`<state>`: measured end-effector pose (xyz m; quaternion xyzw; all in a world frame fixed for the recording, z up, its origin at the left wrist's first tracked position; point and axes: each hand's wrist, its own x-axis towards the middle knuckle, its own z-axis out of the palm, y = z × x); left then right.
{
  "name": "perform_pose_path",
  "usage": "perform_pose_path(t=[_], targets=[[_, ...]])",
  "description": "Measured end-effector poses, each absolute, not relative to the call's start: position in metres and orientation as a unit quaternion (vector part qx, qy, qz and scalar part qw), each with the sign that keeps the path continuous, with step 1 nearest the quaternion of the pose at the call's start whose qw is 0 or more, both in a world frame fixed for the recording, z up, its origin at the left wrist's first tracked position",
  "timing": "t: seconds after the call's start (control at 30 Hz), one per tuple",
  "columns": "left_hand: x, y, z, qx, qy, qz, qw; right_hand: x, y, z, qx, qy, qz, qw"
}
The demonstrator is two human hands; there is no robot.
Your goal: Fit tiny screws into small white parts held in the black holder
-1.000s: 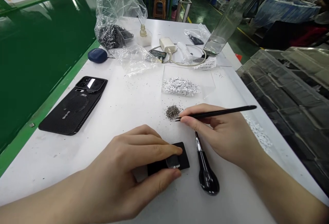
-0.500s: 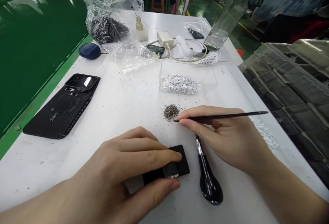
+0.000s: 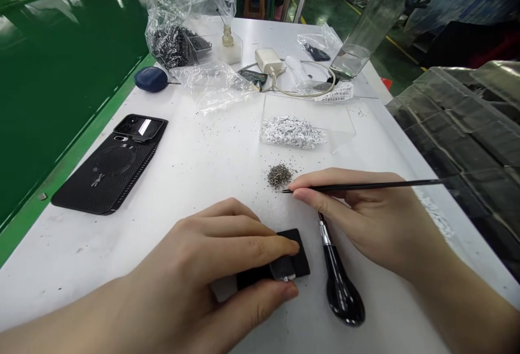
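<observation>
Just under gripping left hand, black block, right hand pinching tweezers

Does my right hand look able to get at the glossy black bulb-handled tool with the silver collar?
Probably yes: the tool lies close to your right hand, mostly uncovered. That hand holds slim black tweezers, though, which might need shifting or setting down first.
</observation>
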<state>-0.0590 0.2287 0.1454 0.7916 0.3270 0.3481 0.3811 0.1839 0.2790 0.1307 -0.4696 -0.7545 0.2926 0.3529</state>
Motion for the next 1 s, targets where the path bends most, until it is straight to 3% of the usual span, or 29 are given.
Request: perform_pose_path(t=[1.0], targets=[[-0.0575,0.2303,0.1466,0.791,0.329,0.347,0.381,0.1842,0.2812,0.1289,-0.467,-0.749,0.314,0.350]])
